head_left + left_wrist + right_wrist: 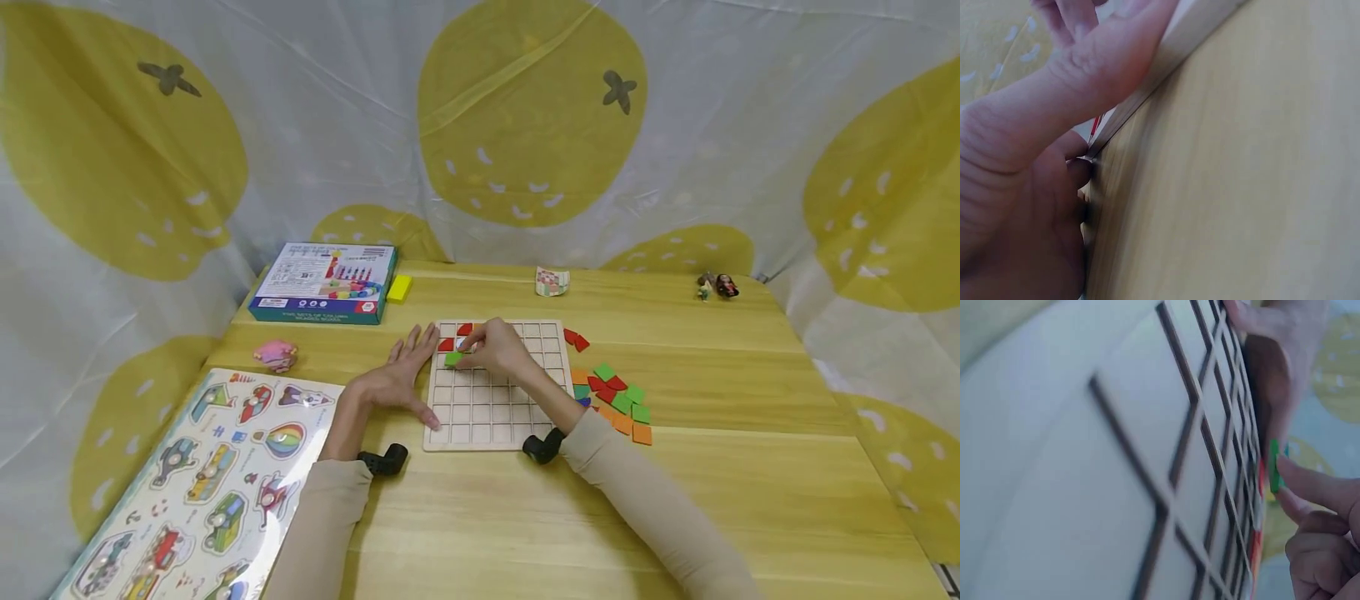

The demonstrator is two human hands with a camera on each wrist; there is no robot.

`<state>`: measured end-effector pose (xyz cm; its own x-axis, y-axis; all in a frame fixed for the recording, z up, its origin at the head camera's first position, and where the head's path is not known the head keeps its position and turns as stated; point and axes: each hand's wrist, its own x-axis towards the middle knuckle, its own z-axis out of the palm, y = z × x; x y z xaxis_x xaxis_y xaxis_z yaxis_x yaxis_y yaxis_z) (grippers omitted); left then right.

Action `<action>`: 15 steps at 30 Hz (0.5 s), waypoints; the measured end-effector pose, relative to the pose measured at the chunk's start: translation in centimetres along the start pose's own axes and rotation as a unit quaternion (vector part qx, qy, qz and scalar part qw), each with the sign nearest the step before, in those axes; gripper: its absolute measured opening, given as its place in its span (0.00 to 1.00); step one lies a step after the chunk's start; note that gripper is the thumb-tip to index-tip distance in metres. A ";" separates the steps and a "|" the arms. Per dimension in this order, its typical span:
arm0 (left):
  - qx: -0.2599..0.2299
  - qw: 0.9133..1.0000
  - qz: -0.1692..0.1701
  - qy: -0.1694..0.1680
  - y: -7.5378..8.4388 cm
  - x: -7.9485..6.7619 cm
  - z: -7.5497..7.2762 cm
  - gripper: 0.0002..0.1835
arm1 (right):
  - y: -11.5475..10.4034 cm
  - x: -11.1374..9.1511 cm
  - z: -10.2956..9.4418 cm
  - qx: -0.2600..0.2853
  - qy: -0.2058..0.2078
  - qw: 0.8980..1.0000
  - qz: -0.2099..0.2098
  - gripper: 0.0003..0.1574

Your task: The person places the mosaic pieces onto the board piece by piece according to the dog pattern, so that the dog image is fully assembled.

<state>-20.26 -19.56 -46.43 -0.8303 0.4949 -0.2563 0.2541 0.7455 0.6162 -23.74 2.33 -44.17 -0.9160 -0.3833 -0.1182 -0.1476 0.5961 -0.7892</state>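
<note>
A wooden grid board [491, 414] with square cells lies flat at the middle of the table. My right hand [497, 347] pinches a green square tile [453, 358] between thumb and fingertips over the board's left columns. In the right wrist view that green tile [1274, 465] is seen edge-on, close to the board's surface. Red quarter-round tiles [446, 344] sit in cells near the far left corner, partly hidden by the right hand. My left hand [397, 379] rests at the board's left edge with fingers spread, the thumb [1107, 59] on its near left corner.
Loose tiles in orange, red, green and blue [622, 402] lie right of the board. At left are a picture puzzle board [247, 450], a pink toy [276, 355], a boxed set [324, 283] and a yellow block [400, 288]. Small figurines [726, 286] stand far right; a printed paper [552, 282] lies behind.
</note>
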 end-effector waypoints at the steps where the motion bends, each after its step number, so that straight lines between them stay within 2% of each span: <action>1: 0.000 1.000 0.001 0.000 0.1 0.0 0.0 0.80 | -0.2 0.2 0.5 -0.002 0.008 1.000 -0.001 0.11; 8: -0.006 1.000 0.010 0.002 0.0 0.2 0.2 0.80 | -0.7 0.7 1.8 -0.015 0.032 0.999 -0.003 0.11; 15: -0.006 1.000 -0.004 0.000 0.1 0.0 -0.1 0.80 | -0.6 1.5 1.8 -0.030 0.004 0.999 -0.023 0.14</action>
<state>-20.25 -19.48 -46.30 -0.8327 0.4881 -0.2613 0.2407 0.7441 0.6232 -24.35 0.18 -44.97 -0.9104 -0.4062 -0.0783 -0.2112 0.6191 -0.7564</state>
